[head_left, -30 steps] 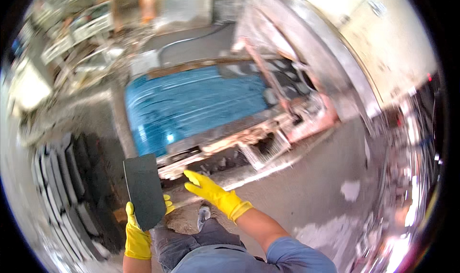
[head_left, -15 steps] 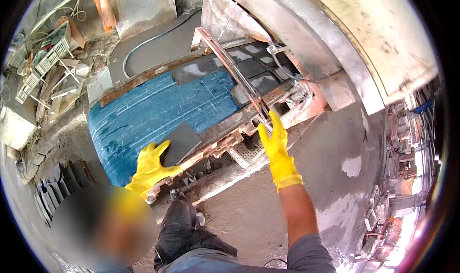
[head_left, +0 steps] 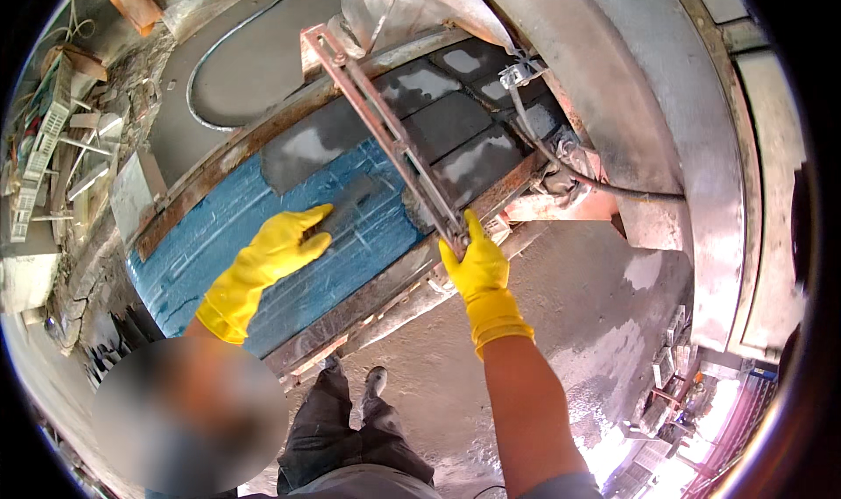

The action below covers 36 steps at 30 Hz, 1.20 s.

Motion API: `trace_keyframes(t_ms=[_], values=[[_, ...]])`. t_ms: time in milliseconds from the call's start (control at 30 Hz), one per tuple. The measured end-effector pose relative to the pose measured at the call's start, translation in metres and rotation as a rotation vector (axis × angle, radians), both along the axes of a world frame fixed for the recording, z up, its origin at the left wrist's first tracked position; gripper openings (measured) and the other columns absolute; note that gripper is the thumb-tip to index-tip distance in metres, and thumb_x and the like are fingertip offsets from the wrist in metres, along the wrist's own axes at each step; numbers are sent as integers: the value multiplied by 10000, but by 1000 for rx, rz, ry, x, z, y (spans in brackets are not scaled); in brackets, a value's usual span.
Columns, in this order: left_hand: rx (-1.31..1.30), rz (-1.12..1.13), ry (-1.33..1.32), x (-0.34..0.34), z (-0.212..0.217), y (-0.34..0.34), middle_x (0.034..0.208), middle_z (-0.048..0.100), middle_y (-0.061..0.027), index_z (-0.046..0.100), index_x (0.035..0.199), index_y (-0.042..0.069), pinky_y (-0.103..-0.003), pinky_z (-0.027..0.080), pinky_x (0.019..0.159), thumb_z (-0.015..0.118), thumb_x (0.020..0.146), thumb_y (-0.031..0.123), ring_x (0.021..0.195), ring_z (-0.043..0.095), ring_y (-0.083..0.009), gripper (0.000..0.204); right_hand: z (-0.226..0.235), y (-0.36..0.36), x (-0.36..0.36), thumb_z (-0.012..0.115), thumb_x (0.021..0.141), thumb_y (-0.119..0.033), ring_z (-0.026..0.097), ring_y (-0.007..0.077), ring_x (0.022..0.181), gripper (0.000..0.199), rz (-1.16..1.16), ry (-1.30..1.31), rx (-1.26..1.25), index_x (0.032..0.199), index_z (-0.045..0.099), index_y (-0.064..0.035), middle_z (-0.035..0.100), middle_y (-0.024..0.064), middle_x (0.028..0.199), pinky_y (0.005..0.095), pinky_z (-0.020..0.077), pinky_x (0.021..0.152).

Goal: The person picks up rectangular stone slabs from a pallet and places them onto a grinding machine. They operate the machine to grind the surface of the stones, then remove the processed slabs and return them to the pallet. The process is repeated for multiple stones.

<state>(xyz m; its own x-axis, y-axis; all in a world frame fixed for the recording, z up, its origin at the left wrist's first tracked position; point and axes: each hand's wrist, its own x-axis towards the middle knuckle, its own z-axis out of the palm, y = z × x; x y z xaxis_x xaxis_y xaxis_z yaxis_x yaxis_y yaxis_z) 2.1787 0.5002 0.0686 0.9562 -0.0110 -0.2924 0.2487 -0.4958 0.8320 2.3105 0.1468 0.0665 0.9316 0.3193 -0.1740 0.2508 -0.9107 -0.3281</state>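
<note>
My left hand (head_left: 285, 247), in a yellow rubber glove, reaches over a blue conveyor belt (head_left: 223, 227). Its thumb and fingers are closed on a dark grey stone tile (head_left: 352, 199), smeared by motion and partly hidden behind the fingers. My right hand (head_left: 477, 267), gloved alike, is at the near end of a reddish metal bar (head_left: 385, 127) that spans the belt. Its thumb and forefinger lie on either side of that end. Beyond the bar, several wet grey stone tiles (head_left: 448, 122) lie side by side on the belt.
Rusty rails (head_left: 197, 188) edge the belt. A large metal housing (head_left: 604, 87) and a hose (head_left: 596, 182) stand at its right end. Wet concrete floor (head_left: 569, 280) is at the near right; crates (head_left: 39, 148) and scraps are at the far left. A blurred patch covers the lower left.
The stone tile has moved from the belt's near edge toward its middle, with my left hand. My right hand's fingers have drawn in at the bar's end. The view has shifted.
</note>
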Motion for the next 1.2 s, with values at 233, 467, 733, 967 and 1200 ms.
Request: trace_keyframes(t_ms=[233, 467, 733, 967, 1200], values=[[-115, 197, -57, 64, -35, 47, 1337, 706, -132, 615, 1438, 3, -357, 469, 1087, 615, 1071, 160, 1253, 625, -244, 398, 12, 9, 3, 773, 870, -493, 736, 399, 890, 820, -10, 42, -35, 1559, 478, -160, 758, 147, 1034, 477, 590, 752], [409, 217, -210, 101, -70, -2, 1314, 668, -220, 652, 1369, 34, -426, 518, 1013, 731, 919, 175, 1155, 652, -395, 479, 16, 12, 7, 821, 840, -433, 749, 410, 886, 809, 28, 17, -6, 1524, 525, -120, 773, 169, 1080, 465, 608, 772], [713, 28, -261, 62, -49, -44, 1577, 431, -294, 522, 1546, 148, -636, 251, 1233, 919, 628, 531, 1449, 393, -520, 1072, 15, 8, 5, 837, 828, -417, 751, 399, 863, 812, -10, 57, 28, 1515, 528, -115, 773, 173, 1075, 466, 603, 744], [798, 44, -334, 67, -79, -44, 1610, 391, -283, 523, 1547, 206, -652, 223, 1237, 862, 723, 536, 1458, 376, -520, 950, 18, 8, 5, 792, 857, -466, 742, 390, 874, 829, 17, 76, -41, 1552, 486, -132, 744, 150, 1146, 476, 593, 735], [745, 66, -275, 65, -79, -45, 1631, 392, -255, 531, 1545, 217, -645, 186, 1255, 826, 774, 543, 1496, 337, -512, 888, 15, 14, 2, 780, 867, -486, 741, 411, 943, 813, 3, 63, -8, 1539, 510, -115, 745, 201, 1187, 476, 597, 791]])
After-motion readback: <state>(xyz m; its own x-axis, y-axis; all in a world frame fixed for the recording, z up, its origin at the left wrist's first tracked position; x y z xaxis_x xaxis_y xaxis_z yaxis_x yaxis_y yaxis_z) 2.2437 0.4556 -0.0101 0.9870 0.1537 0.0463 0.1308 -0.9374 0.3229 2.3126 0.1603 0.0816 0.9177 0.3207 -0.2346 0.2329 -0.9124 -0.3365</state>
